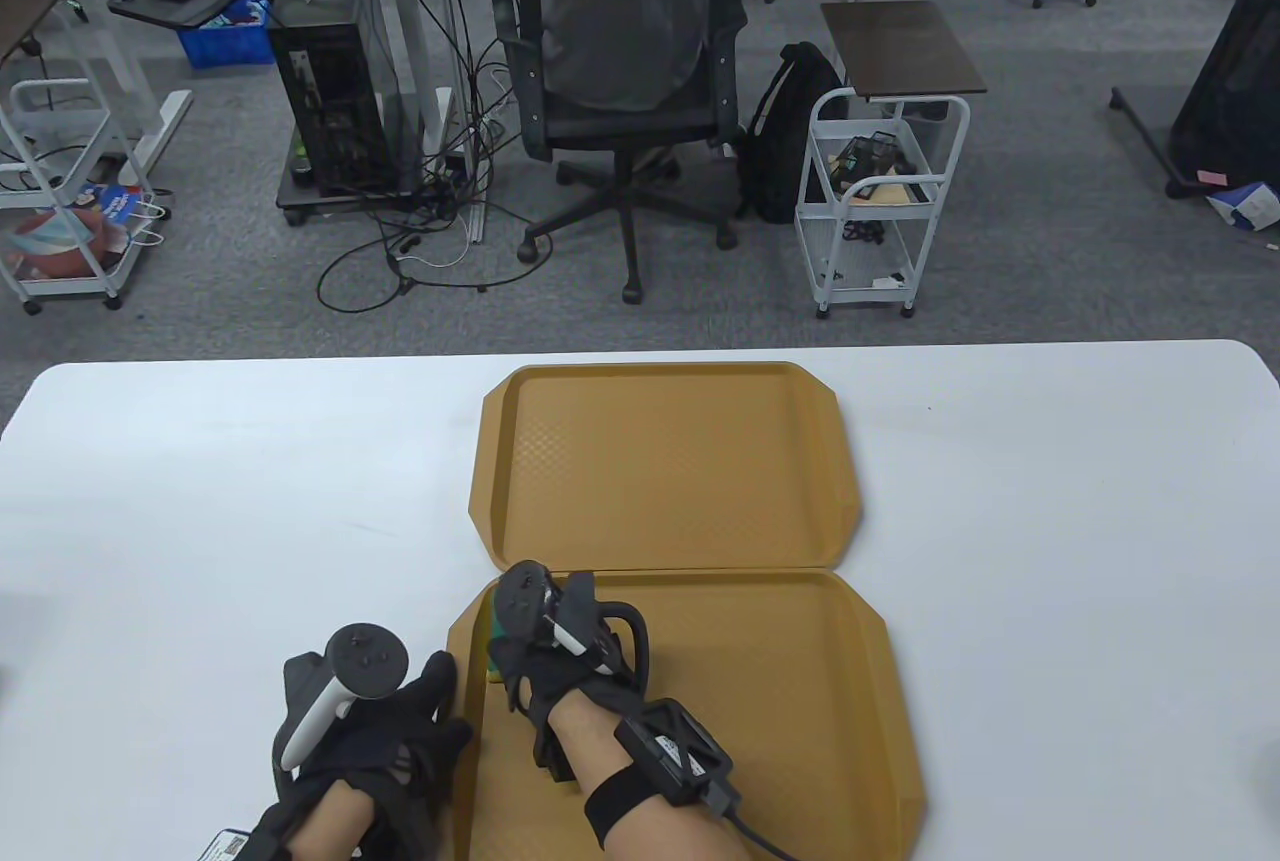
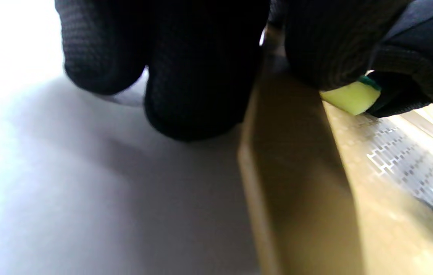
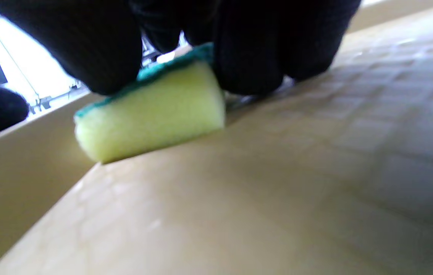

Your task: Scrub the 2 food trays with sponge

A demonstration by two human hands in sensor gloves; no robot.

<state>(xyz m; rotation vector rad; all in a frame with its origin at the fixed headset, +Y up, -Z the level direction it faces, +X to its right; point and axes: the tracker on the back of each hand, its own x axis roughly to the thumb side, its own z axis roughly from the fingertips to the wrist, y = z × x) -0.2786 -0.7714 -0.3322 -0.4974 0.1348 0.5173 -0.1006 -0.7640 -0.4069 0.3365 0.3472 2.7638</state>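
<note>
Two tan food trays lie on the white table, the far tray [image 1: 665, 466] behind the near tray [image 1: 790, 701]. My right hand [image 1: 530, 636] grips a yellow sponge with a green top [image 3: 151, 110] and presses it on the near tray's floor [image 3: 277, 183] at its far left corner; a sliver of the sponge [image 1: 493, 646] shows beside the glove. My left hand [image 1: 420, 711] rests at the near tray's left rim [image 2: 273, 160], its fingers [image 2: 197, 84] on the table beside the rim and one over it. The sponge [image 2: 352, 97] shows past that rim.
The white table [image 1: 200, 501] stretches to both sides of the trays. Beyond its far edge stand an office chair [image 1: 625, 91], a white cart [image 1: 880, 191], a computer tower [image 1: 330, 101] and loose cables on grey carpet.
</note>
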